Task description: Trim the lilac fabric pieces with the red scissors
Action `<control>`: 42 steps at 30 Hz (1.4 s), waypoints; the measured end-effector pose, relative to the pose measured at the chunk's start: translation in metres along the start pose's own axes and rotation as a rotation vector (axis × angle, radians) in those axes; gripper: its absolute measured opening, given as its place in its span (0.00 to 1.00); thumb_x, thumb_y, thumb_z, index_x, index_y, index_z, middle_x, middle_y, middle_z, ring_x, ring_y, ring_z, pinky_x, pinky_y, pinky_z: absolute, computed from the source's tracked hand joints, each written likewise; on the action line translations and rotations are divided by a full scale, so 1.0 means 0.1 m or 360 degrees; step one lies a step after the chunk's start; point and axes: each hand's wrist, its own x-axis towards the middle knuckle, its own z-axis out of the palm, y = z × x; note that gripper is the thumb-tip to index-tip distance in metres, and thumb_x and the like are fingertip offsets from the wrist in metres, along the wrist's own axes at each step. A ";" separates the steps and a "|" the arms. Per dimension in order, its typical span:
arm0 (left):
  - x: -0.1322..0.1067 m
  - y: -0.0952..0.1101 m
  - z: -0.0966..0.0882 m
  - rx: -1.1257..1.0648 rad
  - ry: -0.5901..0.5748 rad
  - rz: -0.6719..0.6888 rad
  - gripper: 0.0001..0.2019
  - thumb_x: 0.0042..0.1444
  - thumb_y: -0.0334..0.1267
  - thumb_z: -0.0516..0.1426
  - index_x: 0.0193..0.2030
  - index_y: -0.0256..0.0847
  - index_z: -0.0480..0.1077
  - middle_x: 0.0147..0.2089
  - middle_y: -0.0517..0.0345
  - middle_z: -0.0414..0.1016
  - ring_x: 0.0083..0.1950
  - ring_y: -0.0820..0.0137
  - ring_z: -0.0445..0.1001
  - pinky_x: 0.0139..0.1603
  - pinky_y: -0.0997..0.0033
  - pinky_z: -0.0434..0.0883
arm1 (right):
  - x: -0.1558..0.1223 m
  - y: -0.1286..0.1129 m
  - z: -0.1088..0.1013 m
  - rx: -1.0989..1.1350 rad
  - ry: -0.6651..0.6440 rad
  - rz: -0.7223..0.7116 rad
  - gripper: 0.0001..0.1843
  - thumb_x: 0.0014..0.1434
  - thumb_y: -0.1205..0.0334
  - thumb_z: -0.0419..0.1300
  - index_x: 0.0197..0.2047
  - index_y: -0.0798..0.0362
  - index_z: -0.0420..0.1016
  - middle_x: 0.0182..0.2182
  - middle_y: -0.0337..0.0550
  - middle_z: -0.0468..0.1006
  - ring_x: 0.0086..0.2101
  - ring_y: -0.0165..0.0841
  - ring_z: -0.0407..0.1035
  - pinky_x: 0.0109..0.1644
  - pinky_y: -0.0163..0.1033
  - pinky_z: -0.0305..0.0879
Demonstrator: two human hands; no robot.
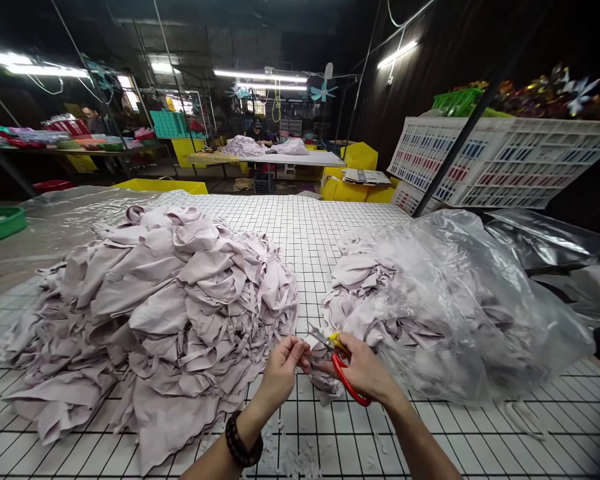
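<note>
My right hand (364, 368) is closed around a pair of scissors (347, 380) with red and yellow handles. The blades point up and left and stand apart. My left hand (283, 367), with a dark bead bracelet on its wrist, pinches the edge of a pale mauve fabric piece (326, 385). A small white tag-like bit shows between the fingers and the blades. The fabric hangs below the scissors onto the table. To the left lies a large heap of pale mauve fabric pieces (180, 293). Small white scraps (290, 453) are scattered below my hands.
More mauve fabric lies at right, partly under a clear plastic bag (460, 307). The table (300, 213) has a white top with a black grid. White plastic crates (505, 160) stand at back right, a green basket (3, 225) at far left. A person sits behind a farther table (325, 159).
</note>
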 end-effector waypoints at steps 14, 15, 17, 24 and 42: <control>-0.05 0.02 0.02 0.0246 -0.0051 0.0097 0.08 0.57 0.41 0.57 0.34 0.38 0.72 0.27 0.57 0.71 0.25 0.73 0.69 0.27 0.76 0.65 | -0.11 -0.09 0.02 -0.0429 0.0040 -0.0079 0.17 0.46 0.48 0.64 0.29 0.50 0.65 0.29 0.38 0.71 0.30 0.32 0.63 0.32 0.35 0.54; -0.05 0.02 0.02 0.0266 -0.0064 0.0103 0.08 0.57 0.41 0.56 0.34 0.38 0.71 0.27 0.58 0.71 0.24 0.73 0.69 0.27 0.76 0.65 | -0.11 -0.10 0.02 -0.0436 0.0036 -0.0085 0.17 0.46 0.48 0.64 0.29 0.50 0.65 0.29 0.38 0.71 0.30 0.33 0.63 0.32 0.35 0.55; -0.05 0.02 0.01 0.0316 -0.0085 0.0114 0.09 0.58 0.42 0.55 0.34 0.38 0.70 0.27 0.58 0.70 0.24 0.73 0.70 0.27 0.76 0.66 | -0.11 -0.09 0.02 -0.0452 0.0033 -0.0088 0.17 0.47 0.48 0.63 0.29 0.50 0.65 0.29 0.38 0.71 0.30 0.33 0.64 0.32 0.35 0.55; -0.07 0.05 0.02 0.0313 -0.0113 0.0086 0.11 0.58 0.44 0.55 0.33 0.38 0.70 0.27 0.58 0.70 0.24 0.73 0.70 0.26 0.76 0.66 | -0.12 -0.04 0.05 -0.0555 0.0068 -0.0064 0.16 0.47 0.47 0.62 0.26 0.50 0.66 0.26 0.38 0.72 0.26 0.31 0.63 0.28 0.35 0.50; -0.05 0.03 -0.01 0.0227 -0.0173 -0.0023 0.14 0.58 0.46 0.55 0.32 0.36 0.69 0.28 0.59 0.69 0.23 0.75 0.69 0.26 0.77 0.65 | -0.10 0.16 0.06 -0.0285 0.0018 -0.0074 0.21 0.51 0.46 0.60 0.19 0.52 0.62 0.17 0.35 0.66 0.21 0.28 0.58 0.25 0.33 0.48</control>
